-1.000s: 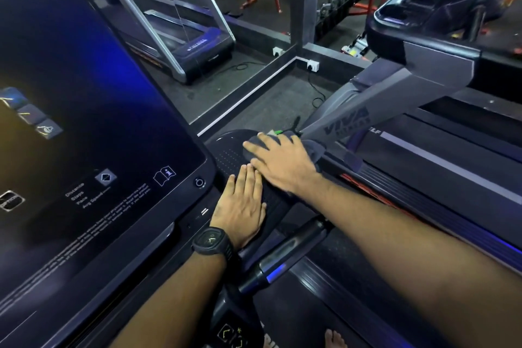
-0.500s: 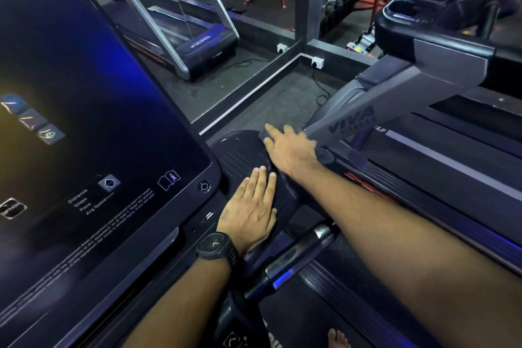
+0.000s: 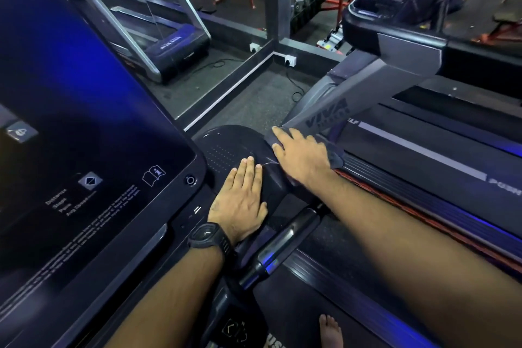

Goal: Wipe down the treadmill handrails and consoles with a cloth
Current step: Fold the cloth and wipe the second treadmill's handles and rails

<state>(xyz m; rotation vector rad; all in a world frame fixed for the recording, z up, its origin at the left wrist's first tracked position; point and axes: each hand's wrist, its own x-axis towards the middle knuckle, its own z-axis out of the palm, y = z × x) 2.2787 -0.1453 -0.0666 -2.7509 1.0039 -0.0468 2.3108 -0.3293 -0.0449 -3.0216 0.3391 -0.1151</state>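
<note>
Dark grey and soft, the cloth [image 3: 334,154] lies at the far right edge of the console's glossy black side panel [image 3: 226,147]. It is flattened under your right hand [image 3: 302,157], whose fingers [image 3: 282,135] are spread and press it down rather than pinching it. Your left hand [image 3: 240,200] rests flat on the near part of that panel, its fingers straight and pressed together, holding nothing. Expect the cloth to be light and limp; it will likely bunch or skid on that slick plastic, so keep a broad palm over its middle, or gather an edge when you reach the handrail [image 3: 279,246] just nearer you than the panel. Most of the cloth is hidden beneath your hand: only a crumpled corner shows on the panel's right, blending with the dark neighbouring treadmill [image 3: 423,150] beyond it. Left of the panel, the screen [image 3: 84,121] is cut off by the frame.
</note>
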